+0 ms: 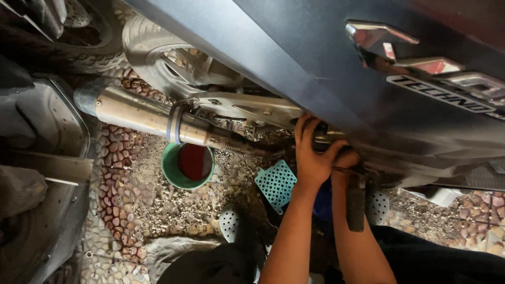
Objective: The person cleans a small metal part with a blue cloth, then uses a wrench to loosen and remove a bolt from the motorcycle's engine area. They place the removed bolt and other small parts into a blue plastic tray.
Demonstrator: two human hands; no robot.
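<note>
Where two hands point(323, 158) meet: one exhaust pipe point(158, 118).

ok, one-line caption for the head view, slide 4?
Both hands, left hand and right hand, reach under a motorcycle body beside the exhaust pipe; green bowl below.

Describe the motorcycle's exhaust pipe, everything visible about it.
The exhaust pipe is a long metal cylinder, dull silver-bronze and dusty, lying nearly level with its open end toward the upper left near the rear wheel. A bluish clamp band rings it about midway; past that it narrows to a darker neck with small springs, running under the grey body panel toward the left hand. A green bowl of dark red liquid sits on the ground below it.
</note>
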